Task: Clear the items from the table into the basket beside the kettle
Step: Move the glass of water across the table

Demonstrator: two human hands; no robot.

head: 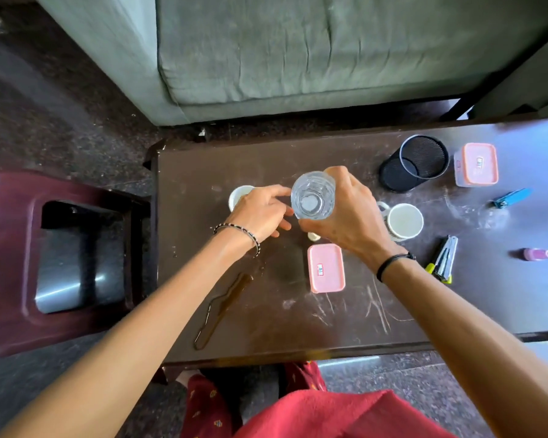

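Observation:
A clear drinking glass point(312, 197) is held above the middle of the dark wooden table point(266, 330), its mouth facing me. My right hand point(351, 216) grips it from the right. My left hand point(260, 213) has its thumb and index finger on the glass's left side. On the table stand a white cup point(238, 195), partly hidden by my left hand, a white mug point(405, 221), a pink-lidded box point(326, 268) and a second pink-lidded box point(476, 164). Neither basket nor kettle is in view.
A black mesh pen holder point(415, 162) lies on its side at the back right. A blue clip point(511, 197), a stapler point(443, 262) and a small pink bottle point(537, 254) lie at the right. A liquid spill point(222, 308) runs near the front left. A maroon stool point(13, 248) stands left, a grey-green sofa point(298, 52) behind.

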